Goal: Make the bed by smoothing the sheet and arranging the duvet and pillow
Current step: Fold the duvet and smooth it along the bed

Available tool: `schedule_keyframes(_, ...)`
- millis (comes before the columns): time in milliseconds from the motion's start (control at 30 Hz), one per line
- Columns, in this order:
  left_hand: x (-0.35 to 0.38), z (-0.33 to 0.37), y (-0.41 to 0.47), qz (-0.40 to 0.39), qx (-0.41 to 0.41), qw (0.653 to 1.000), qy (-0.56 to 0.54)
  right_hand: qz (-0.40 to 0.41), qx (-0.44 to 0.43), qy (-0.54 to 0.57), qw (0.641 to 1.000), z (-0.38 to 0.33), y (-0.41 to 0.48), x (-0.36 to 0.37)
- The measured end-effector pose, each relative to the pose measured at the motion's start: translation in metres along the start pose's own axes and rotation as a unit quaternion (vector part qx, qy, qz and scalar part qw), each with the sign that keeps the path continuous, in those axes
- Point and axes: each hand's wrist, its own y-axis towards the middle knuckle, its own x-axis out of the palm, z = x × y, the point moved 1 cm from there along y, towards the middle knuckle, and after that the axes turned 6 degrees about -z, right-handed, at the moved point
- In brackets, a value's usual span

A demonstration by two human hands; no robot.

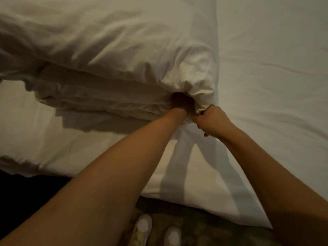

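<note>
Nearest the camera, two pale shoes [158,231] stand on a patterned carpet [209,226], toes pointing at the bed. The near edge of the mattress [195,197] runs slantwise across the lower part of the view, lower at the right, and to the left the floor below it falls into deep shadow. Both bare forearms reach up over this edge and meet just past it. The white sheet [266,89] covers the mattress, creased lightly to the right and carrying the arms' shadows on the near strip. The right hand [212,118] has its fingers curled tight round a bunched corner of the white duvet [106,50], pinching the gathered cloth. The left hand [181,104] is pushed into a dark pocket of the same corner, just beside the right hand; its fingers are buried in the fabric, so whether they grasp anything cannot be told. The duvet lies folded in thick layers over the left and upper left of the bed, its straight right edge running away from the hands. To the right of that edge the sheet lies bare and open all the way to the far and right borders.
</note>
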Motion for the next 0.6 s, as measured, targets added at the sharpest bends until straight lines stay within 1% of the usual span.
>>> schedule_keyframes(67,0.009,0.0,-0.003,-0.031,0.008,0.999,0.008,0.005,0.02,0.023,1.0,0.004,0.001,0.005)
schedule_keyframes(100,0.012,-0.002,-0.001,-0.034,0.014,0.999,-0.006,0.002,0.034,0.043,0.998,0.004,0.002,0.008)
schedule_keyframes(167,0.007,-0.013,-0.005,-0.055,0.018,0.997,-0.041,-0.037,0.06,0.069,0.995,0.0,0.002,0.019)
schedule_keyframes(233,-0.004,-0.033,-0.017,-0.094,0.037,0.989,-0.111,-0.099,0.065,0.065,0.991,-0.013,-0.002,0.035)
schedule_keyframes(267,-0.011,-0.047,-0.026,-0.119,0.046,0.984,-0.127,-0.12,0.052,0.065,0.989,-0.023,-0.004,0.044)
schedule_keyframes(333,-0.028,-0.084,-0.044,-0.156,0.043,0.975,-0.153,-0.124,-0.004,0.069,0.99,-0.049,-0.003,0.062)
schedule_keyframes(367,-0.039,-0.105,-0.053,-0.155,0.01,0.961,-0.227,-0.111,-0.038,0.075,0.99,-0.064,-0.001,0.07)
schedule_keyframes(433,-0.066,-0.149,-0.07,-0.111,-0.051,0.905,-0.408,-0.061,-0.086,0.104,0.989,-0.097,0.002,0.081)
schedule_keyframes(500,-0.086,-0.198,-0.08,-0.075,-0.08,0.829,-0.549,-0.02,-0.115,0.111,0.987,-0.13,0.002,0.092)
schedule_keyframes(533,-0.093,-0.22,-0.084,-0.066,-0.078,0.779,-0.618,-0.006,-0.128,0.101,0.987,-0.145,0.002,0.1)
schedule_keyframes(567,-0.107,-0.247,-0.09,-0.06,-0.08,0.722,-0.684,-0.001,-0.136,0.09,0.987,-0.168,0.005,0.116)
schedule_keyframes(600,-0.113,-0.257,-0.091,-0.039,-0.07,0.672,-0.736,-0.006,-0.139,0.092,0.986,-0.174,0.007,0.125)
